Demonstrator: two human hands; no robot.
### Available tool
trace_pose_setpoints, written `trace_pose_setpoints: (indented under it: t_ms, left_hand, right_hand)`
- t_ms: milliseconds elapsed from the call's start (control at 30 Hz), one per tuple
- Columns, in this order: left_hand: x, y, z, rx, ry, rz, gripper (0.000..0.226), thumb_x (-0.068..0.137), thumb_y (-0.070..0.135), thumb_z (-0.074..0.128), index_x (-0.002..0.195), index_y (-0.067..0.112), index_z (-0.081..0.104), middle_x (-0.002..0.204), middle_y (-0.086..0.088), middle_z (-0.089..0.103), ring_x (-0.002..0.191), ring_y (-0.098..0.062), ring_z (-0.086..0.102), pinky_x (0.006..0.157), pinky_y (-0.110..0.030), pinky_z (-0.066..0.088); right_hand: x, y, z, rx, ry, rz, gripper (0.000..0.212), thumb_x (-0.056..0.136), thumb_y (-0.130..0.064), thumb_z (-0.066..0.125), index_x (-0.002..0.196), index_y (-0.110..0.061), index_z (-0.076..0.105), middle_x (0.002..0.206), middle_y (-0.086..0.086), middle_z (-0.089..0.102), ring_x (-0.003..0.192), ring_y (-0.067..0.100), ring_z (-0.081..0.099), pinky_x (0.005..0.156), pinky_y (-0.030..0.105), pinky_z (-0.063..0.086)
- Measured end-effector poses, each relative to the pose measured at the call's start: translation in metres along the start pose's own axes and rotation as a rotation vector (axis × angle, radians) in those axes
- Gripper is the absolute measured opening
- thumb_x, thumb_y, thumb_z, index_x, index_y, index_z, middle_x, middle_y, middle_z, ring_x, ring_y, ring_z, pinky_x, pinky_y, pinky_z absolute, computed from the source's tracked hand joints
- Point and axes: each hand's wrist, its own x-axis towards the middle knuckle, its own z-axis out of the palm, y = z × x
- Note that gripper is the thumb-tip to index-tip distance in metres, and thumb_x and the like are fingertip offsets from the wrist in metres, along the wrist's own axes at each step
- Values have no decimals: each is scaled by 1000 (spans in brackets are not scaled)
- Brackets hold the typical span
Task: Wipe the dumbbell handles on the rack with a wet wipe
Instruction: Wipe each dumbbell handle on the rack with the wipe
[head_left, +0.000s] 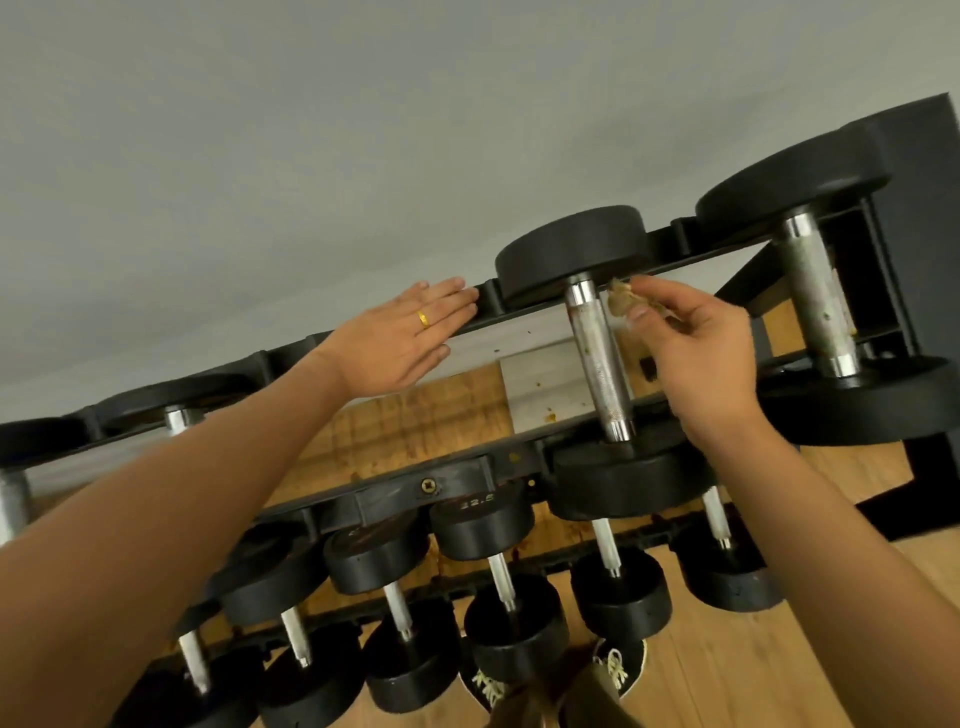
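A black dumbbell rack (457, 483) runs across the view. On its top tier lies a dumbbell with a knurled steel handle (597, 358) between two black heads. My right hand (696, 353) pinches a soiled, crumpled wet wipe (621, 301) just right of that handle's upper end. My left hand (410, 338), fingers straight and a gold ring on one, rests flat on the rack's back rail to the left. Further right lies a larger dumbbell with a stained handle (818, 296).
The lower tier holds several smaller dumbbells (483, 514) with thin white handles. More dumbbells lie at the top tier's left end (176, 410). A grey wall stands behind the rack. Wooden floor and my shoes (618, 670) show below.
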Motion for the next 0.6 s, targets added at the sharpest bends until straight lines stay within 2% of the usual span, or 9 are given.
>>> trace_pose_setpoints:
  t_ms: [67, 200, 367, 500, 600]
  left_hand:
    - [1, 1, 3, 19, 38, 10, 51, 111, 22, 33, 155, -2, 34, 161, -21, 37, 153, -36, 27, 124, -49, 26]
    - [1, 2, 8, 63, 100, 25, 46, 112, 16, 36, 152, -6, 39, 156, -25, 43, 150, -39, 34, 124, -45, 27]
    - [1, 4, 10, 105, 129, 22, 46, 109, 9, 45, 151, -6, 39, 154, -26, 44, 148, -40, 36, 121, -48, 35]
    - [1, 6, 10, 126, 109, 10, 47, 108, 6, 49, 151, -7, 38, 158, -22, 37, 148, -42, 35, 116, -54, 41]
    - [4, 7, 7, 146, 104, 3, 45, 108, 5, 48, 149, -10, 41, 152, -28, 45, 146, -45, 38, 117, -54, 40]
  right_hand:
    - [0, -2, 2, 2, -9, 3, 27, 95, -22, 66, 121, -24, 70, 107, -13, 72, 98, -2, 67, 91, 30, 57]
    - [-1, 2, 1, 43, -19, 18, 26, 95, -17, 65, 121, -21, 71, 110, -9, 74, 103, 3, 68, 96, 36, 56]
    - [15, 3, 3, 73, -105, 66, 27, 97, -10, 62, 121, -19, 70, 109, -14, 72, 104, -6, 65, 95, 17, 52]
    - [23, 12, 7, 207, -200, 148, 23, 97, -8, 62, 116, -17, 72, 111, -4, 74, 108, 9, 68, 100, 36, 54]
    - [22, 14, 1, 317, -288, 214, 27, 98, -6, 59, 120, -16, 70, 111, -3, 74, 107, 11, 68, 97, 32, 54]
